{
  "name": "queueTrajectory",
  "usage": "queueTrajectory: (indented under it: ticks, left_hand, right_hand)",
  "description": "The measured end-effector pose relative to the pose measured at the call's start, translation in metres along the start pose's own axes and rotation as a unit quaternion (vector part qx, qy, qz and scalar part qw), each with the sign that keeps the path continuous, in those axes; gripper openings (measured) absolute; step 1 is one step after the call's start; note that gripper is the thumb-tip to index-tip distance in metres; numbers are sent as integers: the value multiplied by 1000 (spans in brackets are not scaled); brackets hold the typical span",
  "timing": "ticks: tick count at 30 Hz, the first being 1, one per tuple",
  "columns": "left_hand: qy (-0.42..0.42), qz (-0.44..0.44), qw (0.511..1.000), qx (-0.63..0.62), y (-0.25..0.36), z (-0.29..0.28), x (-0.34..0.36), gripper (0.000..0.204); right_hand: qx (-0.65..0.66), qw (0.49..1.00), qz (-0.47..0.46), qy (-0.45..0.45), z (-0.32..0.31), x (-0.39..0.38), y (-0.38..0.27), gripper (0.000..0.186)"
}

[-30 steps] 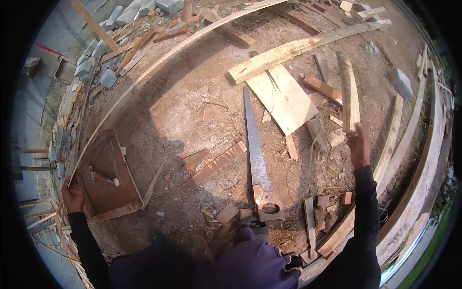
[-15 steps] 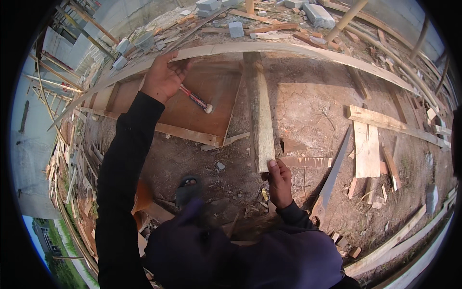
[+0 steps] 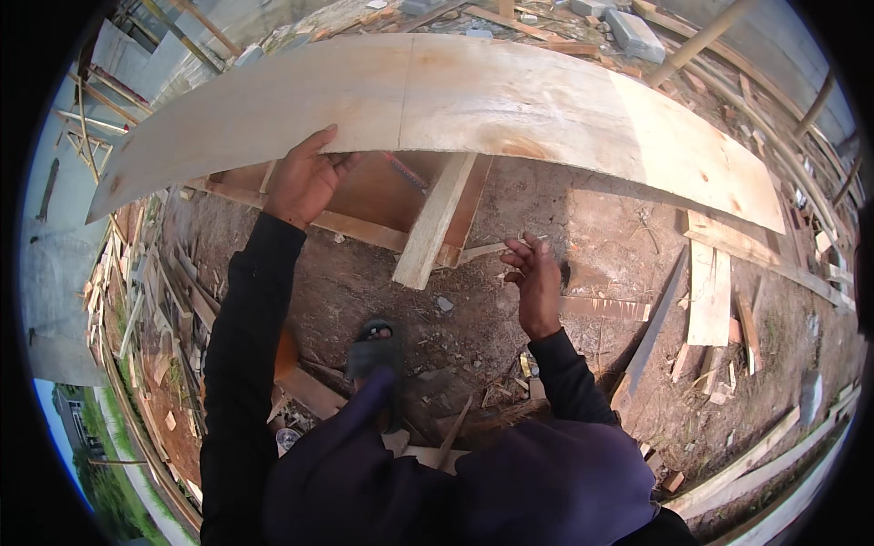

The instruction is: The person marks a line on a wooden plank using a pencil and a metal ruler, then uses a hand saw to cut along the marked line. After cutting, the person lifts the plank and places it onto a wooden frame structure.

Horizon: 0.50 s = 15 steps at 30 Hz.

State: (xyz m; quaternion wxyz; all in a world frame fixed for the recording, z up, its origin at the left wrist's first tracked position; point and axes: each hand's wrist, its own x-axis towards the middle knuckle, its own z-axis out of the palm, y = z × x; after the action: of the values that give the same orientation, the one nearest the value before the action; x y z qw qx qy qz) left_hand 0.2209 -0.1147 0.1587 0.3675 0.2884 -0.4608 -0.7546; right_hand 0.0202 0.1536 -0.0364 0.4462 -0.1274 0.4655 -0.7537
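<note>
A long, pale plywood board [image 3: 546, 109] stretches across the upper part of the view, its broad face tilted up. My left hand [image 3: 314, 182] grips its near edge, thumb on top and fingers beneath. Below the board's edge juts a square wooden post [image 3: 435, 223], its far end hidden. My right hand [image 3: 535, 284] is off to the right of that post, empty, with fingers loosely curled and apart. Under the board lies a brown framed panel [image 3: 373, 191], and on it a hammer [image 3: 406, 173] shows only part of its red and dark handle.
A handsaw [image 3: 657, 323] lies on the dirt to the right, beside a short plank [image 3: 710, 296]. Scrap wood [image 3: 137, 300] piles up at left. Grey blocks [image 3: 635, 35] lie at the far side. My sandalled foot [image 3: 375, 350] stands near the middle.
The plywood board has tipped so its broad face shows, covering most of the panel and hammer. My right hand has let go of the post, whose near end has swung left.
</note>
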Motion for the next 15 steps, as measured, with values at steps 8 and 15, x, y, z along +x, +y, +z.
queueTrajectory:
  ticks: [8, 15]
  left_hand:
    - [23, -2, 1000, -18, -39, -48, -18, 34]
    - [29, -44, 996, -77, -47, -85, -12, 35]
  right_hand:
    - [188, 964, -107, 153, -133, 148, -148, 55]
    - [113, 972, -163, 126, -94, 78, -169, 36]
